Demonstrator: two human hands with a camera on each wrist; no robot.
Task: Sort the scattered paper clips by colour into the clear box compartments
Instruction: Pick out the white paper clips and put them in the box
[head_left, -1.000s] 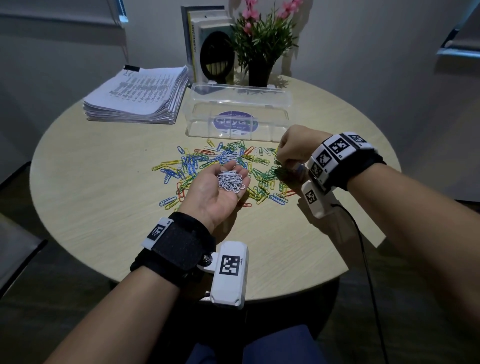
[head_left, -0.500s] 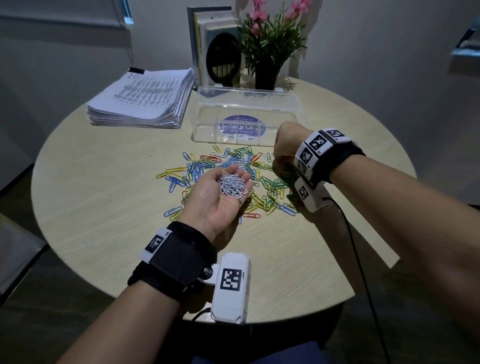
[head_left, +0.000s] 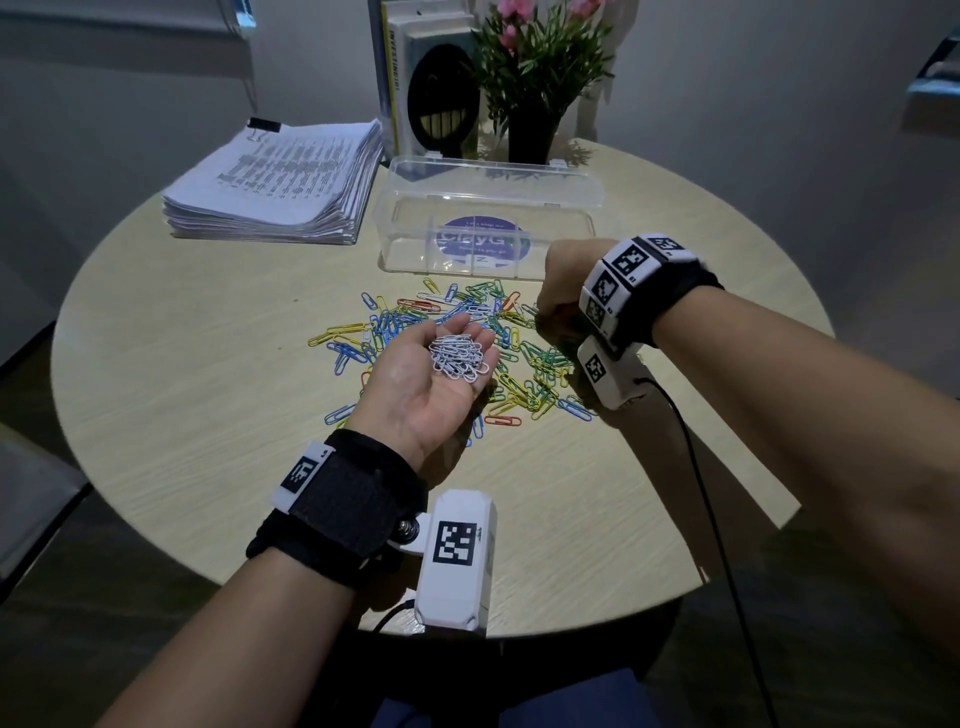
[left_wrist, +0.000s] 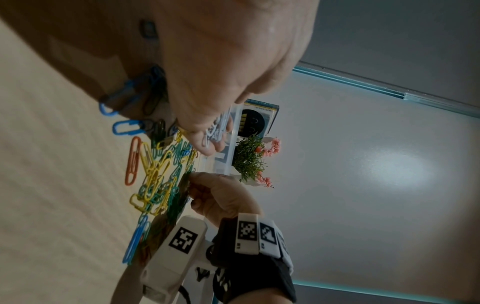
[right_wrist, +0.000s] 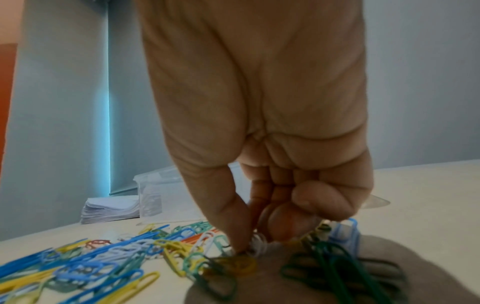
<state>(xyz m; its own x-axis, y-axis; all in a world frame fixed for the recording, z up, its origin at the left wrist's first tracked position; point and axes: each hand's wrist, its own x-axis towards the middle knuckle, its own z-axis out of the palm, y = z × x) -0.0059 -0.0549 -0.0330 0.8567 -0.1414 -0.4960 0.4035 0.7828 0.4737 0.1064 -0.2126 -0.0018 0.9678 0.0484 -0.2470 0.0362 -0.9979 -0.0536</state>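
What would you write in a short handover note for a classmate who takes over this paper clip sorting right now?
Left hand: palm up, open, carrying a heap of white clips.
Right hand: fingertips down in the scattered pile, pinching a white clip.
Clear box: open, behind the pile; no clips visible inside.
Done: many whites gathered in the left palm.
Left: remaining whites, then blue, yellow, green, orange, all into compartments.

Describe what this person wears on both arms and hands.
Both forearms are bare, with no sleeves or gloves. The left hand has a black fabric strap at the wrist, a white tag with a black square code, and a white camera housing marked the same. The right hand wears a black strap ringed with white coded tiles, a white housing, and a black cable.
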